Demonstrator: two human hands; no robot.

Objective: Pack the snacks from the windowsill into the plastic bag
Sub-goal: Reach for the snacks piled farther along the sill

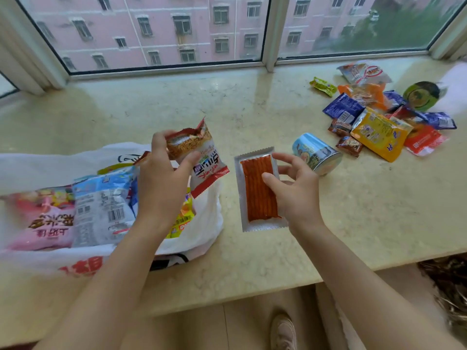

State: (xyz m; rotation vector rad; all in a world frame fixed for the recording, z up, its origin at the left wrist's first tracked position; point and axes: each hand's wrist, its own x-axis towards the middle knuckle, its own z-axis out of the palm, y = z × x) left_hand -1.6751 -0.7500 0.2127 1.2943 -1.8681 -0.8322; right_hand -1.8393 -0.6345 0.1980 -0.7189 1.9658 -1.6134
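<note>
My left hand (161, 178) grips a red-and-white noodle snack packet (202, 157) above the mouth of the white plastic bag (202, 231). The bag lies open on the windowsill (227, 109) at the left, with a pink packet (48, 221), a blue-and-white packet (103, 205) and other snacks inside. My right hand (295, 190) holds a clear packet of red spicy strips (255, 190) by its right edge, thumb on top, just right of the bag. A pile of several small snack packets (379, 117) lies at the far right of the sill.
A blue tin can (316, 152) lies on its side right behind my right hand. A green round tin (422, 94) sits by the pile. The window frame (270, 34) runs along the back. The sill's front edge drops to a tiled floor with a shoe (283, 332).
</note>
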